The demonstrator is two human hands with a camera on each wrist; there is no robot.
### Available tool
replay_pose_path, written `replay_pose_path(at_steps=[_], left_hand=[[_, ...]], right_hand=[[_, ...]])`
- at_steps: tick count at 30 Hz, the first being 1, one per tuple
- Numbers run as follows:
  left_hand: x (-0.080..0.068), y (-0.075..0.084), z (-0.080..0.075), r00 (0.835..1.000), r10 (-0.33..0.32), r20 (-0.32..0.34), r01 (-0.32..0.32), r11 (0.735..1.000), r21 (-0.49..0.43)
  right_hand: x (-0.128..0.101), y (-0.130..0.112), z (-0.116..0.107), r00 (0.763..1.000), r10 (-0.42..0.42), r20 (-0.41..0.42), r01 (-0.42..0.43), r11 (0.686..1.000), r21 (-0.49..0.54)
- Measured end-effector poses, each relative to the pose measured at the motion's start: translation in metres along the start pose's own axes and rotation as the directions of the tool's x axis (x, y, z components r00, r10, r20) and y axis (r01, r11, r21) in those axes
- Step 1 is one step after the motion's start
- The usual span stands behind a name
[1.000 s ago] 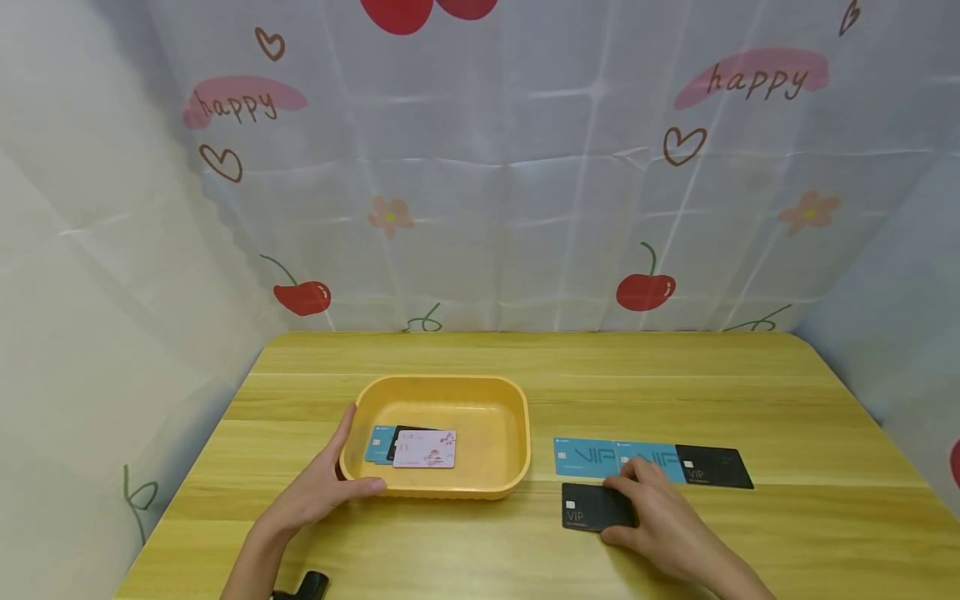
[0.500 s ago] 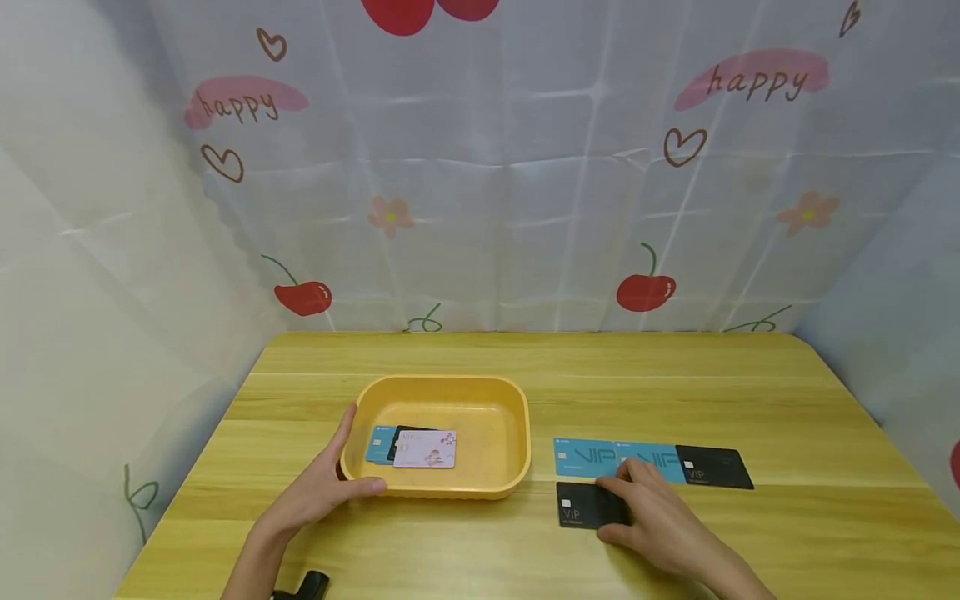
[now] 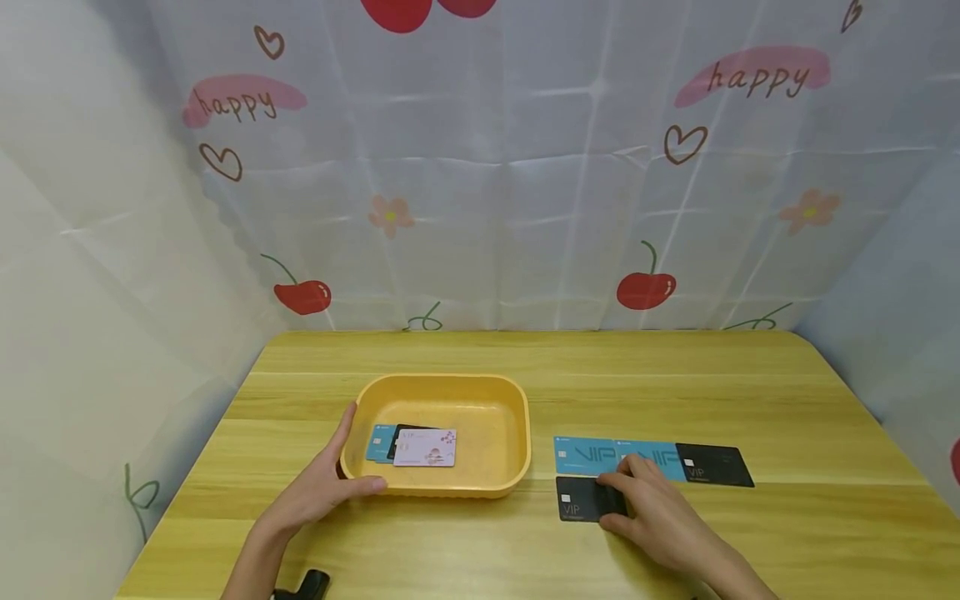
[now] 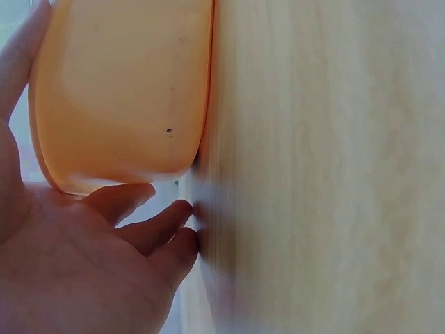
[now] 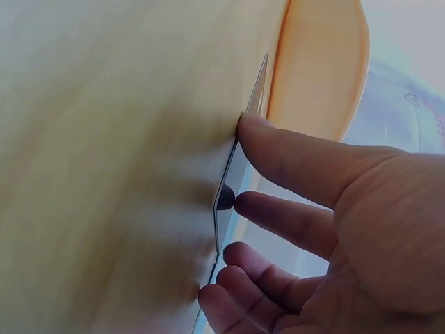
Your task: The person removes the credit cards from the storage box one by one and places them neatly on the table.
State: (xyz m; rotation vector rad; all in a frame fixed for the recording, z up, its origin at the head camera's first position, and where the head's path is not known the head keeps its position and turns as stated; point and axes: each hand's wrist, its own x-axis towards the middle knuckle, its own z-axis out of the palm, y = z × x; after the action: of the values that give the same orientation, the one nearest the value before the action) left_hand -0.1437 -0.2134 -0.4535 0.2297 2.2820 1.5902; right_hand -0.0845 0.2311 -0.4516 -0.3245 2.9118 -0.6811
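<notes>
- Left hand (image 3: 318, 492) curls round the near left corner of the yellow tray (image 3: 517, 433), thumb over the rim, fingers along the outer wall; if that hold slackens, a nudge from the right could likely slide the tray on the table (image 3: 525, 354).
- Three cards (image 3: 420, 446) lie overlapped inside the tray, at its left.
- Right hand (image 3: 656, 517) presses the black card (image 3: 577, 500) flat on the table, just right of the tray, fingers straight, nothing gripped; thin card, hard to lift; fingertips may skid.
- Row of cards (image 3: 645, 458) touches the hand's far side; a stray finger may scatter it.
</notes>
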Motion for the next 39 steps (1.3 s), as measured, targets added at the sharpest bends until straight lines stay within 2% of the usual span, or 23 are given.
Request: replay_pose_path(at_steps=[14, 27, 39], left_hand=[[0.0, -0.001, 0.0, 1.0, 0.01, 0.004, -0.01, 1.0, -0.007], [0.0, 0.0, 0.001, 1.0, 0.008, 0.003, -0.008, 1.0, -0.009], [0.0, 0.0, 0.001, 1.0, 0.004, 0.006, -0.004, 1.0, -0.017]], right_hand=[[0.003, 0.005, 0.0, 0.999, -0.035, -0.041, 0.034, 0.999, -0.024], [0.003, 0.005, 0.0, 0.998, -0.028, -0.049, 0.028, 1.0, -0.008], [0.003, -0.006, -0.003, 0.997, 0.019, -0.072, -0.009, 0.991, 0.131]])
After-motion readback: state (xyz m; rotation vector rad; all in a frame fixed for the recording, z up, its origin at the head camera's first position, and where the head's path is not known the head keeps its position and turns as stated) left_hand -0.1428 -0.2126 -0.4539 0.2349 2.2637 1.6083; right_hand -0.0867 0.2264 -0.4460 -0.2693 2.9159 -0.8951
